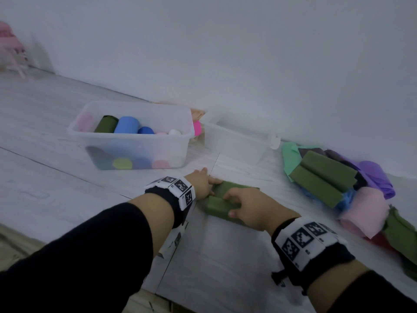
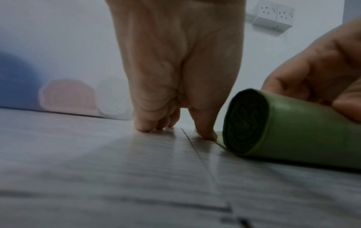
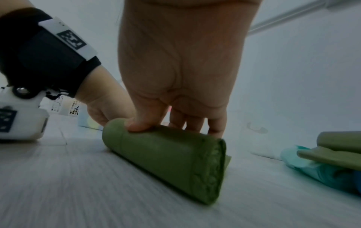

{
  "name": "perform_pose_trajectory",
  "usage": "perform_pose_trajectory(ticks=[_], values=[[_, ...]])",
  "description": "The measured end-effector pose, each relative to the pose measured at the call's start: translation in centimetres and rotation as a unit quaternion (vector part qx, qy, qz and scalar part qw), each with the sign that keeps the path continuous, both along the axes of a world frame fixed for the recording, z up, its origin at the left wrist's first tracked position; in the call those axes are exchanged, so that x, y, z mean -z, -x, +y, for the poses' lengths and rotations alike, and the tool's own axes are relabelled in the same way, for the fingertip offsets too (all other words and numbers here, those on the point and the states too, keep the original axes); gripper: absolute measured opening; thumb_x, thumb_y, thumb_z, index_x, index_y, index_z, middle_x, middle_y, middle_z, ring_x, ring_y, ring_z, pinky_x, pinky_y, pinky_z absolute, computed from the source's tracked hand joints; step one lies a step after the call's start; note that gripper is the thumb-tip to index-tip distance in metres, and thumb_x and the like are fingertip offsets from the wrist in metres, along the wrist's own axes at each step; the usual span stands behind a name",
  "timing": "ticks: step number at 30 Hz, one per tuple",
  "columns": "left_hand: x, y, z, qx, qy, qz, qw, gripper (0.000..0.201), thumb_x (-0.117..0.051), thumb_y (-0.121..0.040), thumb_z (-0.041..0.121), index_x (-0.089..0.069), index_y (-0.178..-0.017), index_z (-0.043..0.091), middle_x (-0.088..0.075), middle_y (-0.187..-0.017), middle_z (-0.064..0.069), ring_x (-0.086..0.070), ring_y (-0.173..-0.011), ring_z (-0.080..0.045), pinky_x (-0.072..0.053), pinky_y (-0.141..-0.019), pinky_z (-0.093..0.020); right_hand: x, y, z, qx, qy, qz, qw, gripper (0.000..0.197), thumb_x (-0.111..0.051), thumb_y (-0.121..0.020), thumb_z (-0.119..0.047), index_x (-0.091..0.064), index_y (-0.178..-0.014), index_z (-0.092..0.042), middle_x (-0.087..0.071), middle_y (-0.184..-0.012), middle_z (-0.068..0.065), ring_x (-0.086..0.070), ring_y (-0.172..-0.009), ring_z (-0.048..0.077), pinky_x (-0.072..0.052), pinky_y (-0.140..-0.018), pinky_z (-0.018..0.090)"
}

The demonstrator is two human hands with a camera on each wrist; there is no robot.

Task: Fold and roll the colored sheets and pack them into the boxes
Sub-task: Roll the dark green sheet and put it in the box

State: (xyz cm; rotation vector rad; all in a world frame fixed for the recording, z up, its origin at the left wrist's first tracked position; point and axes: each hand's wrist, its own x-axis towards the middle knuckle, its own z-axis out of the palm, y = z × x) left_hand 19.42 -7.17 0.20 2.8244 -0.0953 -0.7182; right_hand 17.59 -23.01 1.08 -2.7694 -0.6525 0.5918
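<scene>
Olive-green sheet roll (image 1: 220, 205) lies on the pale wood-grain floor (image 1: 67, 177), almost fully rolled, a short flat tail (image 1: 246, 188) of the sheet sticking out on the far side. Right hand (image 1: 252, 210) sits on top of the roll, thumb (image 3: 136, 125) pressing the near side and fingers (image 3: 195, 123) draped over the far side, so it is grasping the roll. Left hand (image 1: 202, 181) is at the roll's left end, fingertips (image 2: 145, 128) down on the floor just beside the spiral end face (image 2: 244, 121); one fingertip seems to pin the sheet's edge, but it's blurry. Its fingers hold nothing that I can see, looks relaxed.

Clear plastic box (image 1: 133, 141) stands beyond the hands, well apart, holding rolls: green, light blue, dark blue, pink, white, yellow. Second clear box (image 1: 237, 141) to its right by the wall. Pile of folded sheets (image 1: 338, 184) lies to the right: green, purple, pink, teal, blue, red.
</scene>
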Motion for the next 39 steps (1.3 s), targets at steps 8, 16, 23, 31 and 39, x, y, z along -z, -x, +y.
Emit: perform_pose_trajectory(ticks=[8, 16, 23, 31, 39], values=[[0.1, -0.1, 0.2, -0.026, 0.016, 0.002, 1.0, 0.059, -0.04, -0.098, 0.012, -0.021, -0.15, 0.031, -0.009, -0.157, -0.014, -0.016, -0.144, -0.031, -0.02, -0.116, -0.04, 0.3, -0.6, 1.5, 0.014, 0.061, -0.101, 0.993, 0.029, -0.051, -0.091, -0.014, -0.056, -0.119, -0.02, -0.05, -0.106, 0.005, -0.05, -0.098, 0.021, -0.038, -0.077, 0.027], [-0.4, 0.0, 0.1, 0.005, 0.001, 0.002, 1.0, 0.062, -0.038, -0.098, 0.005, -0.021, -0.149, 0.036, -0.007, -0.157, -0.013, -0.014, -0.144, -0.031, -0.019, -0.116, -0.04, 1.0, -0.4, 1.3, -0.041, 0.112, -0.168, 0.978, 0.035, -0.061, -0.085, -0.04, -0.056, -0.114, -0.02, -0.043, -0.11, 0.003, -0.042, -0.099, 0.02, -0.041, -0.083, 0.033], [0.2, -0.3, 0.2, -0.005, 0.009, 0.005, 1.0, 0.061, -0.037, -0.097, 0.005, -0.023, -0.148, 0.035, -0.011, -0.155, -0.013, -0.019, -0.142, -0.032, -0.025, -0.114, -0.042, 1.3, -0.7, 1.2, -0.025, 0.077, -0.187, 0.979, 0.029, -0.053, -0.089, -0.013, -0.044, -0.117, -0.016, -0.059, -0.106, 0.005, -0.046, -0.079, 0.017, -0.038, -0.069, 0.027], [0.2, -0.4, 0.1, -0.012, 0.036, -0.005, 0.999, 0.061, -0.04, -0.097, 0.004, -0.021, -0.15, 0.024, -0.014, -0.155, -0.013, -0.019, -0.142, -0.032, -0.019, -0.116, -0.04, 1.8, -1.5, 0.6, -0.025, 0.092, -0.21, 0.973, 0.039, -0.053, -0.09, -0.018, -0.047, -0.128, -0.02, -0.046, -0.115, 0.005, -0.045, -0.102, 0.021, -0.042, -0.086, 0.032], [0.9, 1.2, -0.4, -0.128, 0.069, -0.1, 0.984, 0.031, -0.042, -0.095, 0.007, -0.061, -0.12, 0.003, -0.057, -0.126, -0.014, -0.054, -0.114, -0.027, -0.041, -0.094, -0.027, 2.0, -2.8, -0.3, -0.005, 0.057, -0.166, 0.984, 0.023, -0.055, -0.091, -0.027, -0.048, -0.11, -0.016, -0.058, -0.101, 0.003, -0.053, -0.084, 0.018, -0.043, -0.072, 0.027]])
